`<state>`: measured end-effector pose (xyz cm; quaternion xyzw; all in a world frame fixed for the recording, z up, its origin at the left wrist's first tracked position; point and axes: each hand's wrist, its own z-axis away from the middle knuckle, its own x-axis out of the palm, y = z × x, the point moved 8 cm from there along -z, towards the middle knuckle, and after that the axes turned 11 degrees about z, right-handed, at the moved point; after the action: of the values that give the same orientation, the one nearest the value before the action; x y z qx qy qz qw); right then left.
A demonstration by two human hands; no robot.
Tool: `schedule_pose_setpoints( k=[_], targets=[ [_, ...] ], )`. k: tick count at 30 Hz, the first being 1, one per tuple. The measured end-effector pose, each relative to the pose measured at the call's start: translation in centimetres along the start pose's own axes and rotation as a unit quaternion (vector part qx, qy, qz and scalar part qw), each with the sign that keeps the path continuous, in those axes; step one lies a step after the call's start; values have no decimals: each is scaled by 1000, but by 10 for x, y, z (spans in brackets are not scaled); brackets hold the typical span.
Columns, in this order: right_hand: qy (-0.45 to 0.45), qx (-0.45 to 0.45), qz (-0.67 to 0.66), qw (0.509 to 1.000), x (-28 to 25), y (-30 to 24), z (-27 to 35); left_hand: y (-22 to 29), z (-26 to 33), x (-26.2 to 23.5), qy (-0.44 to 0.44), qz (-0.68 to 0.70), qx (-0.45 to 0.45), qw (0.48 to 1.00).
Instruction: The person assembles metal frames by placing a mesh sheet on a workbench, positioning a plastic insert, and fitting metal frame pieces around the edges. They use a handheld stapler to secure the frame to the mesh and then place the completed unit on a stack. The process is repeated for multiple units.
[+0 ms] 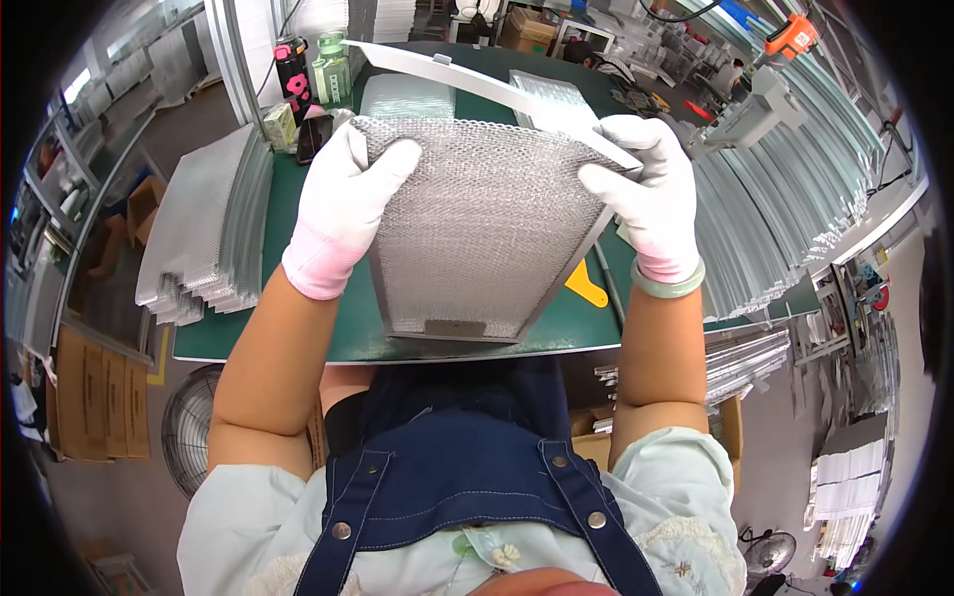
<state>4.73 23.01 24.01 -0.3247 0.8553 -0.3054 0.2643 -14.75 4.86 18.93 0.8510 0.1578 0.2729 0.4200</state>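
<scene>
Now I see left hand (343, 204) and right hand (652, 194) pinching mesh panel (477, 243) by upper corners.
White strip (477, 83) at right grip; gap between left hand and panel stack (209, 209).

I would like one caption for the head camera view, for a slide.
Gloved left hand and right hand grip a silvery mesh panel near its top corners at a green table.

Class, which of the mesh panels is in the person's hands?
The centre panel: the left hand and right hand hold it near its upper corners. The panels at left lie stacked on the green table.
</scene>
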Motion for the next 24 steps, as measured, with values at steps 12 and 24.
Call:
schedule_pose_setpoints(
  k=[12, 24],
  targets=[
    [-48, -25, 180, 982, 8, -41, -13, 31, 14, 10, 28, -131, 39, 990],
    [-249, 163, 127, 946, 29, 64, 49, -100, 69, -9, -13, 47, -145, 988]
  ],
)
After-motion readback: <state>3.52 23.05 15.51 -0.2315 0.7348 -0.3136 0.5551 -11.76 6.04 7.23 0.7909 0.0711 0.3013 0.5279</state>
